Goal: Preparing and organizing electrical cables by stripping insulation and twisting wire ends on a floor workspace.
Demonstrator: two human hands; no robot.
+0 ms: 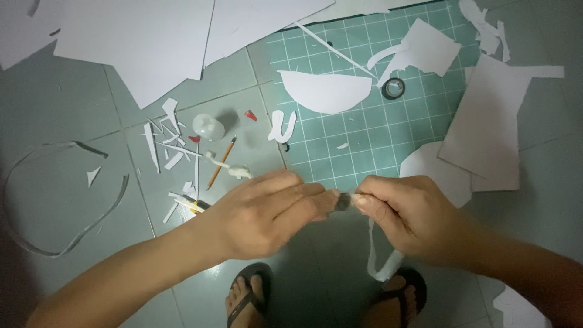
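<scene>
My left hand (267, 212) and my right hand (404, 212) meet over the grey tiled floor, fingertips pinched together on a small dark roll of tape (344, 201). A white paper strip (379, 258) hangs from my right hand down toward my sandalled feet (249, 297). Both hands hover just in front of the near edge of a green cutting mat (376, 130).
On the mat lie a white half-round cutout (325, 91), a dark tape ring (393, 88) and white card pieces (486, 133). Large white sheets (139, 42) lie at the back left. Paper scraps, a pencil (221, 163) and a glue bottle (208, 126) litter the floor.
</scene>
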